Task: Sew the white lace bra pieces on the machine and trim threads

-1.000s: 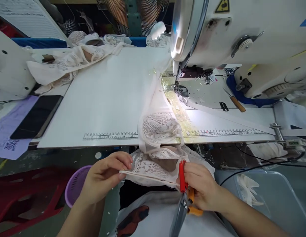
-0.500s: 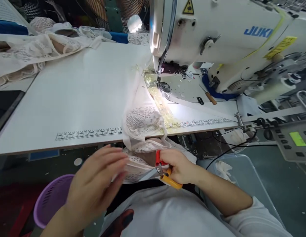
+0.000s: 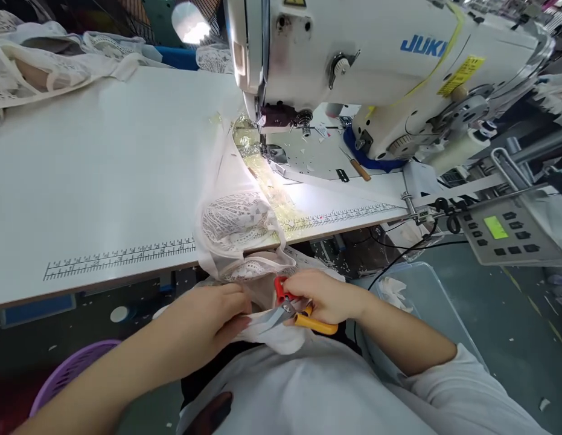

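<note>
Through the head view, I see the left hand (image 3: 217, 317) pinching the lace bra (image 3: 235, 220) low down, seemingly steadying it beside the scissors (image 3: 287, 307) gripped by the right hand (image 3: 319, 299); the bra overhangs the worktop (image 3: 127, 151), likely for slack.

Two hands (image 3: 323, 297), one pair of scissors (image 3: 287, 308), one sewing machine (image 3: 371, 66), one purple basket (image 3: 66, 367)

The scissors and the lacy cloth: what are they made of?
Scissors: blades look like smooth metal, with a grey shine; handles, smooth red and orange, are probably plastic. Lacy cloth: seems soft, thin fabric, folding, with an openwork pattern; fibre unclear.
</note>
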The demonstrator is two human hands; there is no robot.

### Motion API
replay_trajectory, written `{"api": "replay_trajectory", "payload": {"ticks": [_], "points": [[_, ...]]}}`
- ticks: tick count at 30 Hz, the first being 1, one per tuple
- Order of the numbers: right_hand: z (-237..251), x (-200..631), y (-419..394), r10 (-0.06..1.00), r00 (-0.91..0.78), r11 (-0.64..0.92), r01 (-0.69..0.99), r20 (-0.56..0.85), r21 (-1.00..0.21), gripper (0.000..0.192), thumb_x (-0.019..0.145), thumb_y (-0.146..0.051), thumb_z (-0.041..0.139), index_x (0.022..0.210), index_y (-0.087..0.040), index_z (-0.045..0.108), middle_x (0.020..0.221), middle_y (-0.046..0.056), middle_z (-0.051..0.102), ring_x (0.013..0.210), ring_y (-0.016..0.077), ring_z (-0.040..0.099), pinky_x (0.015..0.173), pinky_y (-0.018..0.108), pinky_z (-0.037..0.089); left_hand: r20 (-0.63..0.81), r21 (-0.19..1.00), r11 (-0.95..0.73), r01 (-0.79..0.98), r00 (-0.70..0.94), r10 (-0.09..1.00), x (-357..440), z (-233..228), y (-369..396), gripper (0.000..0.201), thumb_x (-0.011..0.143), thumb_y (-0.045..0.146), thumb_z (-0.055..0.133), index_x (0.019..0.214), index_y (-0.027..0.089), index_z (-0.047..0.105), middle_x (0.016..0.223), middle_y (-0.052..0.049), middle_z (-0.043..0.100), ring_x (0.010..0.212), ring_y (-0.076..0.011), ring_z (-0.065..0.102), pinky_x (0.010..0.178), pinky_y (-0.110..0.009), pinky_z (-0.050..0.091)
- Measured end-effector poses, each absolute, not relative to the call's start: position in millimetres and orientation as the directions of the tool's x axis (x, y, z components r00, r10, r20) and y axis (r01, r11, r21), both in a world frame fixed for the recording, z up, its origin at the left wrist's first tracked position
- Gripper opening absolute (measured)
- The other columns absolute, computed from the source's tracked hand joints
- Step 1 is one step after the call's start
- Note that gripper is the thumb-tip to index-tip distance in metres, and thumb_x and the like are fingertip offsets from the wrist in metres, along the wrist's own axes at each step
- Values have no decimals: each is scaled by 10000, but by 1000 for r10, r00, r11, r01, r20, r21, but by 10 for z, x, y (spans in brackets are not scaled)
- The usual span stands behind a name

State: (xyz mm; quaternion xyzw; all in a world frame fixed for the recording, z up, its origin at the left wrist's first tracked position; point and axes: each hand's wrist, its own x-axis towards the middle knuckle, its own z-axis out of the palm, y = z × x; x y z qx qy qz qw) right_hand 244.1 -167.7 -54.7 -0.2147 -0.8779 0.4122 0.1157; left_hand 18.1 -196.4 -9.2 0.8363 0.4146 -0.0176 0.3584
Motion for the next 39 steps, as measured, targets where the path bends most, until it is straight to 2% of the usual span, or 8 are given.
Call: {"api": "replay_trajectory", "payload": {"ticks": [7,13,16,21,26,30,33,39], "points": [[-739,2626,-1624,441,-895,483,296,-63,-824,187,771,-248,574,701,-186,412,644,-27,460,558,98,401,507,199,314,-665,462,-157,873,458,590,-6,-74,-1933,250,828,342,373,672,207,515,699,-3,589,628,-168,530,538,-235,345],[-856,2615,-1734,642,-766,584,454,40,-673,31,758,-174,542,772,-171,515,712,43,578,685,171,518,619,260,393,-742,395,-43,918,347,573,-141,-248,-1934,274,820,365,351,715,204,547,725,-12,595,659,-184,552,588,-264,378],[-893,2515,-1812,665,-740,598,443,104,-668,74,782,-194,521,710,-178,512,665,38,587,639,163,527,594,254,397,-754,358,-49,933,319,574,-171,-297,-1951,292,824,385,330,718,207,536,731,-14,587,657,-188,554,590,-278,381],[-977,2185,-1859,573,-818,637,402,55,-657,58,779,-191,553,825,-157,550,771,63,634,702,171,566,620,257,405,-734,357,-88,930,337,589,-173,-306,-2032,289,824,361,308,704,216,528,715,-10,584,644,-184,551,579,-278,374],[-975,1923,-1778,452,-892,673,358,-25,-648,99,715,-169,601,782,-153,529,777,64,613,716,177,543,609,257,385,-720,350,-80,933,323,614,-130,-227,-2127,230,790,316,353,679,215,528,671,0,589,593,-175,543,535,-258,348],[-965,1875,-1641,369,-917,523,341,-154,-781,208,693,-170,633,863,-147,515,822,48,611,709,152,536,570,222,385,-681,381,-78,921,337,649,-126,-149,-2188,197,795,240,369,724,202,549,702,-1,598,619,-164,554,556,-245,365],[-1001,1839,-1547,289,-933,447,331,-216,-831,145,736,-199,613,828,-157,508,817,30,607,671,123,516,560,204,384,-662,396,-139,908,387,642,-156,-166,-2220,261,836,295,345,702,196,546,718,-21,596,614,-170,550,546,-250,372],[-968,1824,-1505,301,-924,462,358,-236,-812,104,770,-196,590,808,-157,502,799,27,592,650,111,488,553,198,369,-665,411,-119,904,386,639,-264,-288,-2247,286,846,333,344,700,199,551,720,-25,604,637,-179,556,558,-261,385]]}}
